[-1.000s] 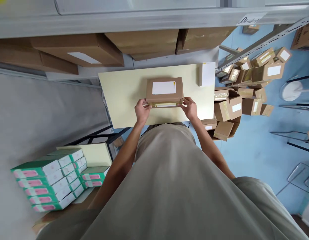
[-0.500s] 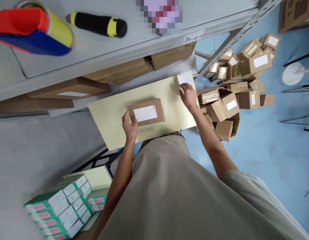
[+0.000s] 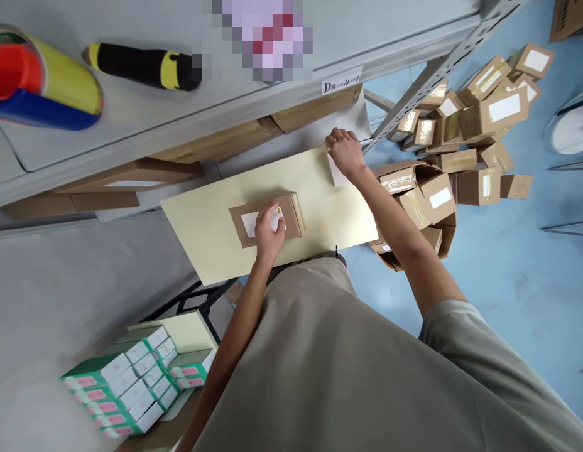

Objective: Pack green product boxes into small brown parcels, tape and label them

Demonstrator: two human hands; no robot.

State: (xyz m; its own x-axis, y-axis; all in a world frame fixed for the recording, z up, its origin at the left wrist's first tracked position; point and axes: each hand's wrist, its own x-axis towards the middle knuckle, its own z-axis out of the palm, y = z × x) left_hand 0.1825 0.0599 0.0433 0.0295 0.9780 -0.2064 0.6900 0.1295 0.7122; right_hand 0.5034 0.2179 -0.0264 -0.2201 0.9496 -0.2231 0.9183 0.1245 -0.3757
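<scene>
**Light Touch, Level Work**

Use the pale desk [image 3: 192,235] as firm backing, sending any pressure straight down into it. Steady the brown box [image 3: 293,213] through its flat top, lightly enough to avoid denting the cardboard or skewing it. Handle the white stack [image 3: 337,176] by the upper edge, without dragging it sideways. On the white label [image 3: 249,223], smooth from the middle outwards with flat fingers, to avoid creases.

Find the box lying flat near the middle of the desk, directly beneath the left grip [image 3: 269,235]. See that grip open, with fingers and thumb loosely spread over the top and not clasping the sides. Look well apart from the box, towards the far right corner of the desk, for the stack, partly covered by the curled fingers of the right grip [image 3: 345,152]. Impossible to tell whether closed on paper or merely resting there. Trace the label along the top of the box, partly hidden by the left grip. Note the small yellow mark [image 3: 279,211] near its right end, just beside the fingertips.
</scene>
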